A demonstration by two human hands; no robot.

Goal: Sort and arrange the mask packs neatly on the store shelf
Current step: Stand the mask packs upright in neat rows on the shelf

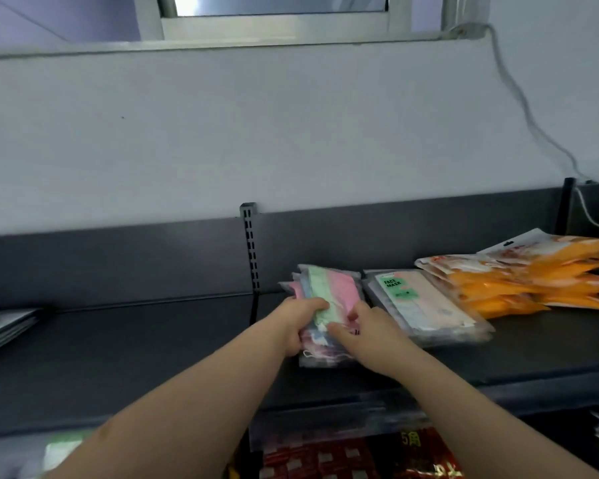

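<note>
A stack of clear packs with pastel pink, green and blue masks lies on the dark grey shelf, near its middle. My left hand grips the stack's left edge, thumb on top. Pressed on the stack's near right corner is my right hand, fingers curled over the top pack. To the right lies a pile of packs labelled FACE MASK, and beyond it a heap of orange packs.
A flat pile of grey items rests at the shelf's left end. A slotted upright runs up the back panel. Red packaged goods fill the shelf below. A white cable hangs down the wall at right.
</note>
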